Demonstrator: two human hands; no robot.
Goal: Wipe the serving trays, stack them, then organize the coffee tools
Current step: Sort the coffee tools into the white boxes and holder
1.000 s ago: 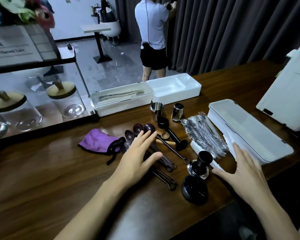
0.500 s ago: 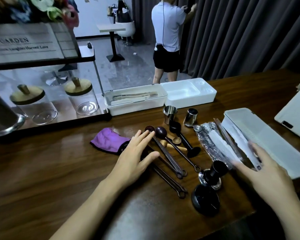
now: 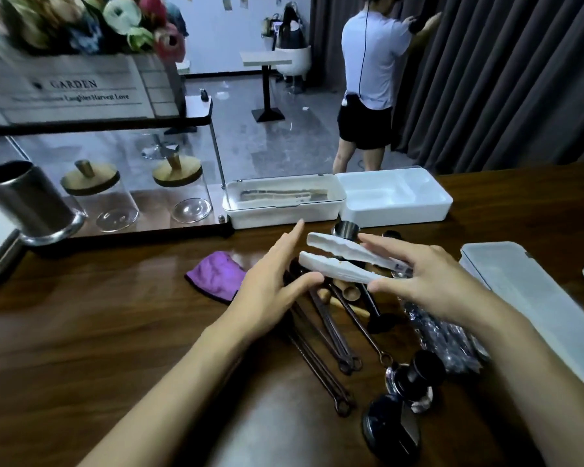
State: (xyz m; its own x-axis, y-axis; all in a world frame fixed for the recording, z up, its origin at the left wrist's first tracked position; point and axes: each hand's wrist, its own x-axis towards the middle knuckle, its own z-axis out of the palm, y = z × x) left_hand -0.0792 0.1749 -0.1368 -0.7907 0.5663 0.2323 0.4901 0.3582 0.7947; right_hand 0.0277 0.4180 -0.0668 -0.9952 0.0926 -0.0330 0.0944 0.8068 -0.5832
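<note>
White tongs in my right hand, centre of the frame.
My right fingers and thumb pinch the tongs near their hinge end, and the tips point left, above the dark long-handled scoops on the wooden table. My left hand is released, its fingers straight; whether its thumb touches the lower tip, I cannot tell. A purple cloth lies just left of it.
</note>
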